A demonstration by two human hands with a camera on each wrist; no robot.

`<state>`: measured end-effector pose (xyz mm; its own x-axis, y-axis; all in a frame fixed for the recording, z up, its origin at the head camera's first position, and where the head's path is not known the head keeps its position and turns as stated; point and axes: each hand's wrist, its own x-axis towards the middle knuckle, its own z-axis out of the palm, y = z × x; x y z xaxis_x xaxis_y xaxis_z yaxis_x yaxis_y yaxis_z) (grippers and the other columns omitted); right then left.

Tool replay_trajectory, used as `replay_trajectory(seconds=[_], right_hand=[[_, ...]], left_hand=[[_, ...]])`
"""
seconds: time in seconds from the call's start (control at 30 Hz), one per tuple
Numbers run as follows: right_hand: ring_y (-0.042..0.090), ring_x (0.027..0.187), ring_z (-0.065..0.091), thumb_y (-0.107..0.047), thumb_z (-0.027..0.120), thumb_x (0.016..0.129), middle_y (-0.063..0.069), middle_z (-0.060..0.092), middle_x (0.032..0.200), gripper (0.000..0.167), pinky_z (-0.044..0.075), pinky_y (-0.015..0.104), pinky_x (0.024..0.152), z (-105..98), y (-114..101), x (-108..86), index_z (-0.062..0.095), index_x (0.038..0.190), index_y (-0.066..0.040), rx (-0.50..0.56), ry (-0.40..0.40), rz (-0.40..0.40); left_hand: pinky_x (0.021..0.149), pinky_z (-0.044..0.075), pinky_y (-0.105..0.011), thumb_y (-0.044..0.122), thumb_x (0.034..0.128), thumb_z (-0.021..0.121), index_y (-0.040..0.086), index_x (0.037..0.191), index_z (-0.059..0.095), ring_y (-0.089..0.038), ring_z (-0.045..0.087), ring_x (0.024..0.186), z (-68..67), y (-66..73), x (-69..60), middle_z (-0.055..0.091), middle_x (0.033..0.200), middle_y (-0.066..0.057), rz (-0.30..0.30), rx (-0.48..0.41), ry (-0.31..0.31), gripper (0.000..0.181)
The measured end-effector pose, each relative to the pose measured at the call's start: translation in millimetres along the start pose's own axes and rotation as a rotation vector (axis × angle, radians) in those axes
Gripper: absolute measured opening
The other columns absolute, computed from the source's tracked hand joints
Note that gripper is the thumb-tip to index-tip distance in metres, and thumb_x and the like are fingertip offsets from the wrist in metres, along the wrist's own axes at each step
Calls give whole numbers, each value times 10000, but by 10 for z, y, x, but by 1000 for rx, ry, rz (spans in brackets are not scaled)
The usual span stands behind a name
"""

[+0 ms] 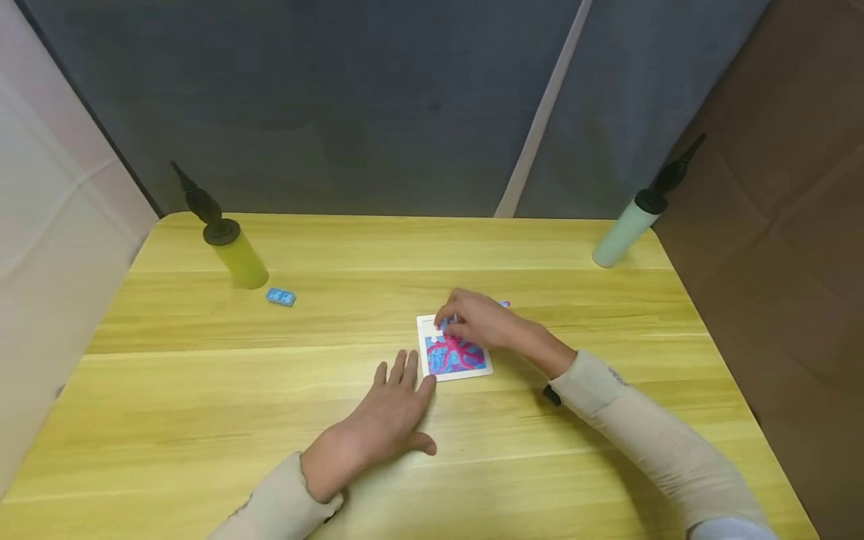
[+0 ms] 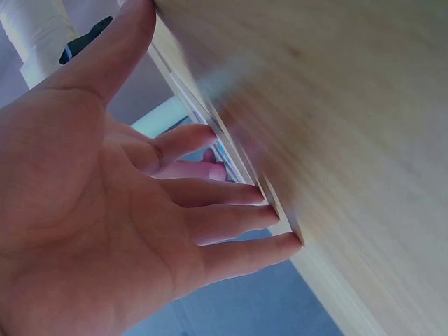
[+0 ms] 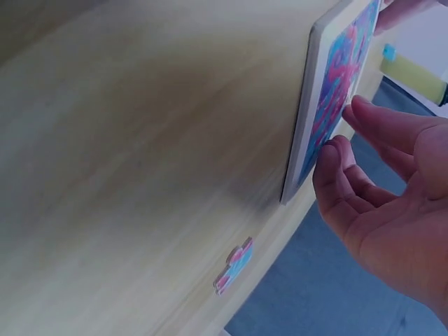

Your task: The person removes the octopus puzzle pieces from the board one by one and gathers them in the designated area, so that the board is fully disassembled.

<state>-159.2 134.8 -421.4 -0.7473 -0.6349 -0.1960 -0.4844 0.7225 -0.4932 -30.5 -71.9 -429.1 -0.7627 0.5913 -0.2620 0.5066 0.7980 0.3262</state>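
While most of the white-bordered puzzle board (image 1: pixel 422 341) is filled, a bare white patch (image 1: pixel 428 327) is left at its upper left in the head view. Pink arms on blue are shown in the laid picture (image 1: pixel 460 364). Judged from that: well past half done. Whether more is missing at the upper right can't be told; that corner is covered by the right hand (image 1: pixel 482 319). One loose piece (image 3: pixel 234 266) is unplaced, laid flat on the table (image 1: pixel 202 405) just off the board, mostly hidden in the head view.

A small blue-and-pink piece (image 1: pixel 442 325) appears to be pinched between thumb and fingers of the right hand, by the bare patch. Whether it is seated can't be told. The left hand (image 1: pixel 388 420) is held palm down, fingers straight and slightly spread, thumb out, fingertips at the board's lower left; firm contact can't be confirmed. The board is set flat between the hands.

Around: a small blue block (image 1: pixel 280 297) is placed near the foot of a yellow-green pump (image 1: pixel 241 259), left side; a pale-green pump (image 1: pixel 624 234) is stood at the far right. Both pumps are kept well apart from the board. Access isn't blocked by any of these; only the view is, by the right hand.
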Motion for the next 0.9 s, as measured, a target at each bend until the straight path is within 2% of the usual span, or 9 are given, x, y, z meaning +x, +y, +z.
replay_trajectory(seconds=[0.13,0.3,0.43,0.67,0.83,0.9], right_hand=[[148,854,540,-167,680,998,44,635,1088,205,488,269,762,10,-5,-1,772,1177,-128,-19,-7,-1],[174,979,564,-145,681,991,54,647,1132,163,503,317,860,5,-18,-8,779,1121,-147,-28,22,-23],[204,1018,570,-89,663,980,54,675,1107,181,503,360,906,3,-22,-6,770,1115,-146,-37,41,-38],[253,1181,627,-37,645,980,90,708,1204,260,519,425,1064,18,-38,1,686,1235,-68,0,54,60],[257,1179,622,-55,646,985,86,715,1194,223,507,429,1068,27,-33,2,713,1197,-67,-32,64,64],[244,1121,614,-62,647,985,71,713,1155,222,515,415,1021,32,-25,-4,722,1192,-85,-48,66,56]], left_hand=[[1204,286,-684,549,774,841,-7,1466,459,-538,247,1532,3,7,9,247,1624,-389,-3,4,-4,967],[1205,282,-685,550,776,839,-7,1476,455,-539,241,1533,11,6,8,243,1626,-389,-4,0,-7,973],[1205,280,-687,546,779,838,-11,1472,453,-545,239,1531,8,4,4,243,1623,-395,-1,-4,-4,969],[1208,274,-689,537,782,838,-5,1461,451,-546,229,1534,-9,3,-4,235,1625,-394,-6,-12,-7,951],[1201,285,-690,540,771,847,-3,1435,467,-547,248,1527,-1,1,7,256,1617,-395,-7,-6,3,939],[1199,286,-692,538,766,852,-2,1424,473,-549,252,1525,4,-1,11,263,1613,-395,-6,-6,7,932]])
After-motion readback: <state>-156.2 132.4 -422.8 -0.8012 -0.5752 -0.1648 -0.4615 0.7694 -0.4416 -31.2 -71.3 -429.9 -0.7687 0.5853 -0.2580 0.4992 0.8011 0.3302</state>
